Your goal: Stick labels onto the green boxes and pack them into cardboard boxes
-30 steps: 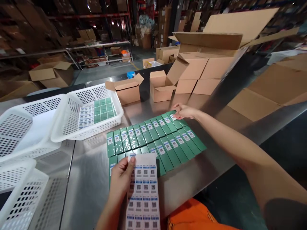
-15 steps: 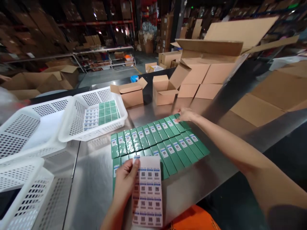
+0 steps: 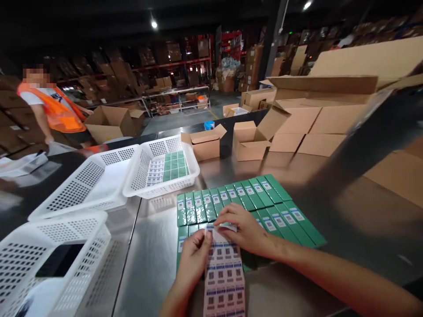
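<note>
The right hand [image 3: 246,231], having left a back-row box [image 3: 272,194] labelled, was bent at the sheet [image 3: 225,275] the left hand [image 3: 192,255] pinched, its own grip unclear.

Presents as a warehouse packing area. Contains red racking [image 3: 230,43] and high stacks of brown cartons [image 3: 253,66]. Includes a steel-topped table [image 3: 158,268] bearing open cardboard boxes [image 3: 207,150] and white perforated baskets [image 3: 165,190]. Shows a person [image 3: 40,116] in an orange vest [image 3: 64,116]. Has bright lamps [image 3: 153,24] overhead.
</note>
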### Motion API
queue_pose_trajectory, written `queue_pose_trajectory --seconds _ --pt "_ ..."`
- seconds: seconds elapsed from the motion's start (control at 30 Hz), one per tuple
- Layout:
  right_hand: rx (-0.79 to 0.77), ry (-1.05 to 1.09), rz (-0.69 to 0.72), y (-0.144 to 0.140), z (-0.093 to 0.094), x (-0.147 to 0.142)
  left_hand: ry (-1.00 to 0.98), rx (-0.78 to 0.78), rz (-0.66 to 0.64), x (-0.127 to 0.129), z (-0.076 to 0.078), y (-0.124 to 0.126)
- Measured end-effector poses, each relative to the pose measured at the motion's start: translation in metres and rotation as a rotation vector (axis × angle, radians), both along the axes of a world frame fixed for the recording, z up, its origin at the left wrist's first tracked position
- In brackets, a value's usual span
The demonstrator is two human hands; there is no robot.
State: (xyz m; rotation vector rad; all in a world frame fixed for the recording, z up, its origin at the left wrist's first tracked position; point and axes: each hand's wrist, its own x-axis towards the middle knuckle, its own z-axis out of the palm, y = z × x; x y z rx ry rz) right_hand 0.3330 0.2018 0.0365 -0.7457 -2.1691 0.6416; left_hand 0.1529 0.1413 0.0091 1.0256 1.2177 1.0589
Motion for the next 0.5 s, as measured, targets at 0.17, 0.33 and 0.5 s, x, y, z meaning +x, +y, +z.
queue_pose_trajectory --seconds 0.17,0.33,0.5 --pt "0.068 0.022 -0.040 -0.005 -0.008 -0.003 0.109 0.024 0.058 -0.002 0.001 0.000" --pt "0.156 0.037 -0.130 -0.012 -0.017 -0.006 0.114 -0.003 0.106 -0.002 0.004 -0.002" --pt "0.553 -0.078 0.009 -0.022 -0.023 -0.006 0.064 -0.073 0.233 -0.006 0.002 -0.004"
